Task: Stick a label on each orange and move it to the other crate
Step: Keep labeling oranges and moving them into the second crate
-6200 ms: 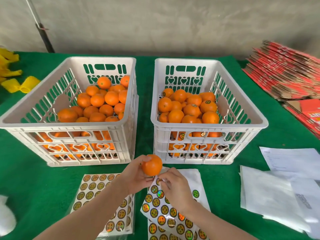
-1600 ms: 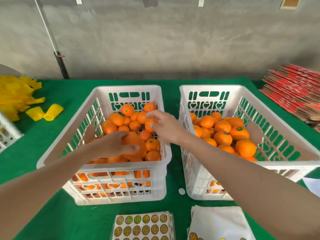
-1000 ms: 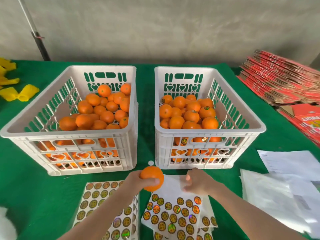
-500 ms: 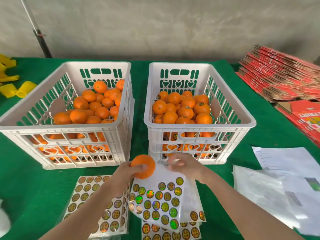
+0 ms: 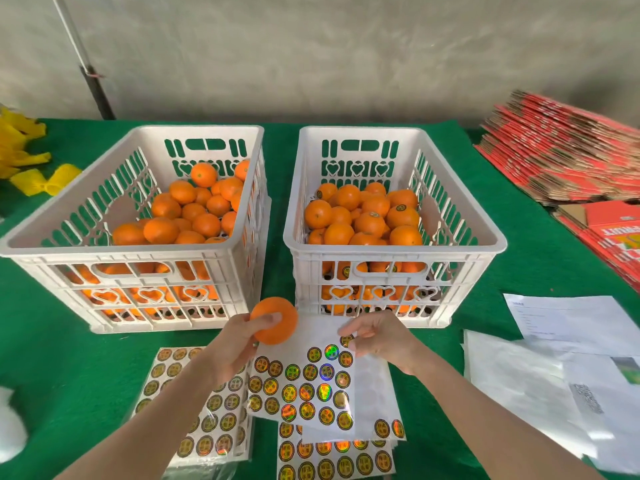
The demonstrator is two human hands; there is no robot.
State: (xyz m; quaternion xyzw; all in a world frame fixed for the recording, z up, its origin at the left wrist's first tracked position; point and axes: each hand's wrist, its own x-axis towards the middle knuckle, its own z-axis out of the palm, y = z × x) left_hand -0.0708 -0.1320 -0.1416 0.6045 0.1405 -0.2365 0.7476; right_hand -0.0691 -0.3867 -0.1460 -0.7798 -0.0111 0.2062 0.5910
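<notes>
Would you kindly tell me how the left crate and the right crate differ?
Several oranges in the right crate carry round labels; none shows on the fruit in the left crate. The left crate's fruit heaps toward its right wall; the right crate's lies more evenly. Both are white slotted plastic.

left hand (image 5: 235,344) grips an orange (image 5: 277,322) while right hand (image 5: 381,337) pinches a label (image 5: 346,340) on the sticker sheet (image 5: 311,331).

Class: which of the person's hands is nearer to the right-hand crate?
Right. The right hand, pinching a label, is just before the near wall of the right-hand crate. The left hand, holding an orange, is before the gap between crates.
</notes>
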